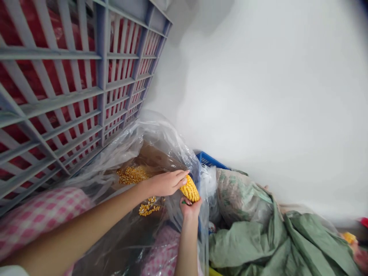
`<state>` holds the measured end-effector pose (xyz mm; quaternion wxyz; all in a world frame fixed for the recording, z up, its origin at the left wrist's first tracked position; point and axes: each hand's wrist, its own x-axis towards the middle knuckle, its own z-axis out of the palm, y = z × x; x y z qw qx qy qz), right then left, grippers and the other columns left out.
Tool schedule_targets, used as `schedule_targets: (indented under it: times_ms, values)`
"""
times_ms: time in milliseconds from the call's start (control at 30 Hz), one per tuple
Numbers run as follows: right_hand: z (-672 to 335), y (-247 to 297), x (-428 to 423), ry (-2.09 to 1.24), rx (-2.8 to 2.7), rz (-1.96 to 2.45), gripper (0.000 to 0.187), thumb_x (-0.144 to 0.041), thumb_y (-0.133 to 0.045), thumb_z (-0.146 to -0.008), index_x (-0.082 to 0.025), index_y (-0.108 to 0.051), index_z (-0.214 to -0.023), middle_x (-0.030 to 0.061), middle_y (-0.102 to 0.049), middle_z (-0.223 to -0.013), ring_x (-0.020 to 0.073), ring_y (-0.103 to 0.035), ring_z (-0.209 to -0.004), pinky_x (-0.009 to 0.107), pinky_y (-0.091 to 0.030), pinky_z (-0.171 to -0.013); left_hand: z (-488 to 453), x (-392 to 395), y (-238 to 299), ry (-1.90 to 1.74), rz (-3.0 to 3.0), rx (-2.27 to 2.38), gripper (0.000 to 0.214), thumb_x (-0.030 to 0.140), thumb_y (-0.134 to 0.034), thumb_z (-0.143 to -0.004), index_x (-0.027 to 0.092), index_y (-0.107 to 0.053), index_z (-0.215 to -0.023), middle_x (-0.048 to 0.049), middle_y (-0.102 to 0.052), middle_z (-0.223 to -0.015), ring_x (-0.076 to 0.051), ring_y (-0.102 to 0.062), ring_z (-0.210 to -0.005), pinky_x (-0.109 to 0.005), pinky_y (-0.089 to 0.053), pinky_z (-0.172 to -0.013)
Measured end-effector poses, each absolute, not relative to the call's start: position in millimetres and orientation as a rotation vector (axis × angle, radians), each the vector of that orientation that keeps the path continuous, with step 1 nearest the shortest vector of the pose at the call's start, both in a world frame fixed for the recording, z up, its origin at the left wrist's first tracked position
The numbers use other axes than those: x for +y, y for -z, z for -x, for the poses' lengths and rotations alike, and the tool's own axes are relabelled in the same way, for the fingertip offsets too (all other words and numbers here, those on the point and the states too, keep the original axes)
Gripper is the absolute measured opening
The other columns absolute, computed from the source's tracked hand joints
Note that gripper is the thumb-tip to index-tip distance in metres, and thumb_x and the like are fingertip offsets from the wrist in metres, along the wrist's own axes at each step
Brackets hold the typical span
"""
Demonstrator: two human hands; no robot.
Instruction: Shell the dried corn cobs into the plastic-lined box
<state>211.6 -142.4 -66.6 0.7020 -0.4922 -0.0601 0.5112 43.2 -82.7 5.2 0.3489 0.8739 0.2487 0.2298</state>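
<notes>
Between my hands is a yellow ear of corn, tilted, with its kernel rows showing. My left hand lies along the upper left end, its fingers together and the thumb against the cob. Below, my right hand is closed round the lower end. A small dark green thing shows by the right fingers; its kind is hidden. Under my left forearm, loose corn kernels lie in a clear plastic bag, with a larger kernel pile farther back.
A grey slatted plastic crate with red contents rises at the left. A white wall stands ahead. To the right are a blue basket, a stuffed woven sack and green sacking. Pink checked cloth covers my legs.
</notes>
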Motion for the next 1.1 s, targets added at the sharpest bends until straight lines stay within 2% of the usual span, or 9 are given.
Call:
schedule_targets:
  times_ms: [67, 233, 333, 500, 633, 767, 900, 1000, 1100]
  values:
    - [-210.3, 65.0, -141.9, -1.124, -0.051, 1.108, 0.035, -0.035, -0.015, -0.080, -0.018, -0.030, -0.053, -0.0092, -0.029, -0.036, 0.0021, -0.013, -0.026, 0.012, -0.015, -0.032, -42.6, -83.1, -0.8, -0.610, -2.327, 0.636, 0.050, 0.035, -0.016, -0.090, 0.013, -0.029, -0.133, -0.0115, -0.041, -0.132, -0.019, -0.045, -0.116, -0.029, -0.035, -0.095]
    - [-202.5, 56.9, -142.1, -1.137, 0.069, 1.116, 0.035, -0.032, -0.018, -0.081, -0.018, -0.032, -0.052, -0.0094, -0.027, -0.032, 0.0028, -0.016, -0.024, 0.013, -0.021, -0.033, -37.1, -89.5, -1.5, -0.604, -2.546, 0.611, 0.056, 0.041, -0.026, -0.087, 0.010, -0.022, -0.135, -0.0149, -0.040, -0.131, -0.023, -0.055, -0.102, -0.030, -0.044, -0.080]
    - [-197.2, 53.6, -141.3, -1.163, 0.078, 1.114, 0.036, -0.034, -0.021, -0.081, -0.018, -0.033, -0.051, -0.0092, -0.030, -0.032, 0.0028, -0.017, -0.023, 0.013, -0.020, -0.032, -31.8, -91.0, -4.4, -0.611, -2.648, 0.686, 0.050, 0.034, -0.019, -0.089, 0.009, -0.029, -0.131, -0.0155, -0.047, -0.125, -0.022, -0.060, -0.091, -0.030, -0.045, -0.072]
    - [-191.0, 54.0, -138.8, -1.205, 0.049, 1.111, 0.037, -0.032, -0.018, -0.082, -0.017, -0.039, -0.055, -0.0070, -0.039, -0.036, 0.0024, -0.019, -0.023, 0.013, -0.020, -0.032, -19.9, -80.5, -2.8, -0.641, -2.752, 0.647, 0.052, 0.040, -0.024, -0.088, 0.010, -0.033, -0.129, -0.0136, -0.051, -0.122, -0.021, -0.060, -0.091, -0.028, -0.044, -0.073]
    - [-190.4, 57.7, -136.3, -1.218, 0.009, 1.130, 0.040, -0.031, -0.015, -0.082, -0.017, -0.039, -0.054, -0.0063, -0.037, -0.034, 0.0026, -0.018, -0.022, 0.013, -0.018, -0.031, -12.7, -77.9, 2.7, -0.610, -2.825, 0.586, 0.058, 0.043, -0.025, -0.086, 0.008, -0.026, -0.133, -0.0150, -0.047, -0.125, -0.022, -0.060, -0.089, -0.030, -0.045, -0.070]
    - [-190.5, 62.7, -135.4, -1.235, -0.056, 1.152, 0.036, -0.033, -0.023, -0.080, -0.017, -0.040, -0.053, -0.0069, -0.035, -0.033, 0.0021, -0.015, -0.023, 0.013, -0.018, -0.030, -14.3, -85.9, 5.2, -0.709, -2.798, 0.625, 0.053, 0.038, -0.025, -0.087, 0.008, -0.028, -0.131, -0.0160, -0.048, -0.123, -0.022, -0.056, -0.099, -0.028, -0.045, -0.076]
    - [-189.2, 65.5, -137.1, -1.265, -0.082, 1.131, 0.029, -0.023, -0.028, -0.078, -0.016, -0.042, -0.054, -0.0084, -0.034, -0.033, 0.0014, -0.015, -0.024, 0.012, -0.022, -0.033, -24.2, -89.7, -2.0, -0.748, -2.834, 0.679, 0.051, 0.038, -0.025, -0.087, 0.006, -0.033, -0.126, -0.0178, -0.054, -0.109, -0.024, -0.061, -0.084, -0.031, -0.048, -0.061]
    - [-187.7, 66.9, -137.6, -1.270, -0.062, 1.113, 0.028, -0.019, -0.027, -0.077, -0.016, -0.040, -0.052, -0.0090, -0.029, -0.033, 0.0014, -0.015, -0.025, 0.010, -0.019, -0.032, -31.0, -85.5, -4.3, -0.750, -2.845, 0.749, 0.049, 0.038, -0.024, -0.086, 0.005, -0.037, -0.120, -0.0159, -0.057, -0.093, -0.023, -0.062, -0.070, -0.031, -0.047, -0.048]
    - [-185.0, 68.8, -136.0, -1.249, -0.028, 1.118, 0.028, -0.020, -0.026, -0.077, -0.016, -0.041, -0.054, -0.0086, -0.032, -0.035, 0.0013, -0.017, -0.025, 0.010, -0.017, -0.031, -33.2, -78.4, -2.0, -0.692, -2.840, 0.788, 0.041, 0.032, -0.021, -0.087, 0.006, -0.044, -0.108, -0.0131, -0.058, -0.080, -0.023, -0.062, -0.062, -0.031, -0.046, -0.044]
